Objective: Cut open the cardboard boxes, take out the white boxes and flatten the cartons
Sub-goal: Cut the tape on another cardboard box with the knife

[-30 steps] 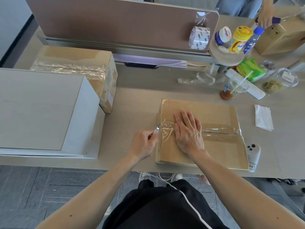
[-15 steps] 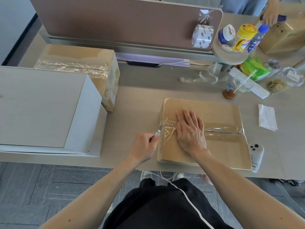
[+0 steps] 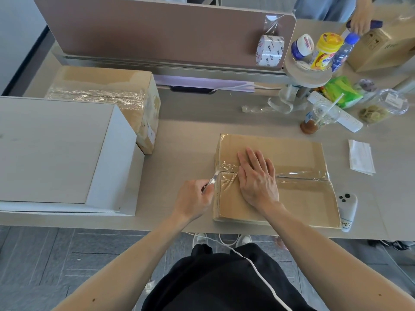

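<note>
A flat brown cardboard box (image 3: 287,198) sealed with clear tape lies on the desk near its front edge. My right hand (image 3: 258,178) presses flat on its top, fingers straight, over the taped seam. My left hand (image 3: 193,198) grips a small metal blade (image 3: 213,178) whose tip touches the tape at the box's left edge. A large white box (image 3: 56,151) stands at the left. Behind it sits a second taped cardboard box (image 3: 107,95).
A phone (image 3: 347,207) lies right of the box and a folded white paper (image 3: 361,157) farther right. At the back right are a tape roll (image 3: 269,50), bottles, a drink cup (image 3: 318,115), snacks and another person's hand (image 3: 359,21) on a carton. A desk divider (image 3: 157,30) runs along the back.
My hands stay at the same spot on the box. The blade tip has edged slightly at the tape on the left edge. The view has shifted a little.
</note>
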Motion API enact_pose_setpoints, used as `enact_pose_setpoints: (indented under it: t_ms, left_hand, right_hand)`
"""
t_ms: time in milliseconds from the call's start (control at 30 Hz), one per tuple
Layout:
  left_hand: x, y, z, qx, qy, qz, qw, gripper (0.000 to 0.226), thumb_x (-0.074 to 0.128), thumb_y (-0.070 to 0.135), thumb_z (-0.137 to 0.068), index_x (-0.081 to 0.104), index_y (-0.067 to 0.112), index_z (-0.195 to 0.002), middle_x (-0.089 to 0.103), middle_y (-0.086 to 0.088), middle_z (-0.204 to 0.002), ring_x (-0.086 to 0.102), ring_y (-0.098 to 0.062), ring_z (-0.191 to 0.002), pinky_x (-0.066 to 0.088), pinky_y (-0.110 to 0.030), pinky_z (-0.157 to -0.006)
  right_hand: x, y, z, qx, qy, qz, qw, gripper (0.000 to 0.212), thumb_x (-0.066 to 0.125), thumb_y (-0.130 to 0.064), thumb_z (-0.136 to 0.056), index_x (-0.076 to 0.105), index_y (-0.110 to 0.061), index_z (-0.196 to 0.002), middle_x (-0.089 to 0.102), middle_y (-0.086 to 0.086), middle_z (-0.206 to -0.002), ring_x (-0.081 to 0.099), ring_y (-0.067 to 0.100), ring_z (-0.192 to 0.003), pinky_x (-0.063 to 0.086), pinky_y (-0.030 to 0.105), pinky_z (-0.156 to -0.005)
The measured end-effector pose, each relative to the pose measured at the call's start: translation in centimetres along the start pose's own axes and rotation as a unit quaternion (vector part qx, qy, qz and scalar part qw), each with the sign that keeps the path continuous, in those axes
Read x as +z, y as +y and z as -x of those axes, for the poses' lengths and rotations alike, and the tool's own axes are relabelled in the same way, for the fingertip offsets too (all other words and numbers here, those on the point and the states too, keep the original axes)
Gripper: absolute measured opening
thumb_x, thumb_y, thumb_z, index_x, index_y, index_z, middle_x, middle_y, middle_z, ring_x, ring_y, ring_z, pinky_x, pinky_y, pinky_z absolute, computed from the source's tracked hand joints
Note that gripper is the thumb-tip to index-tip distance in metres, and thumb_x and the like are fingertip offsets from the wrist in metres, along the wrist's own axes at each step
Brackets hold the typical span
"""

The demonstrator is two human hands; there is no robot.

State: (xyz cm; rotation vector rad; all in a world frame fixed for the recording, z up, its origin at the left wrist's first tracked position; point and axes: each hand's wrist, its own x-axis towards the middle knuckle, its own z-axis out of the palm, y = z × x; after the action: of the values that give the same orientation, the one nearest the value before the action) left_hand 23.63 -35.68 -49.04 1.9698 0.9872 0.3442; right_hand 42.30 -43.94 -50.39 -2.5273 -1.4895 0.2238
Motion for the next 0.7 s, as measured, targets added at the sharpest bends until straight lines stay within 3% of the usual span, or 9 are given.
enact_pose_setpoints:
  t_ms: [267, 700]
  left_hand:
    - [-0.16, 0.05, -0.18, 0.029, -0.001, -0.054, 0.998, 0.051, 0.051, 0.023, -0.096, 0.025, 0.018, -0.052, 0.022, 0.006, -0.043, 0.022, -0.016, -0.042, 0.013, -0.026, -0.044]
    - [-0.29, 0.64, -0.08, 0.015, -0.017, -0.062, 0.998, 0.049, 0.045, 0.031, -0.094, 0.024, 0.016, -0.053, 0.022, 0.004, -0.046, 0.021, -0.016, -0.045, 0.015, -0.031, -0.047]
  right_hand:
    - [0.07, 0.12, 0.07, -0.004, 0.009, -0.001, 1.0, 0.05, 0.026, -0.037, -0.103, 0.036, -0.028, -0.151, 0.028, 0.0, -0.161, 0.021, 0.026, -0.149, 0.016, 0.047, -0.12]
    - [0.1, 0.08, -0.03, -0.005, 0.011, -0.002, 1.0, 0.054, 0.02, -0.04, -0.102, 0.039, -0.027, -0.15, 0.031, 0.001, -0.16, 0.024, 0.027, -0.148, 0.019, 0.048, -0.119]
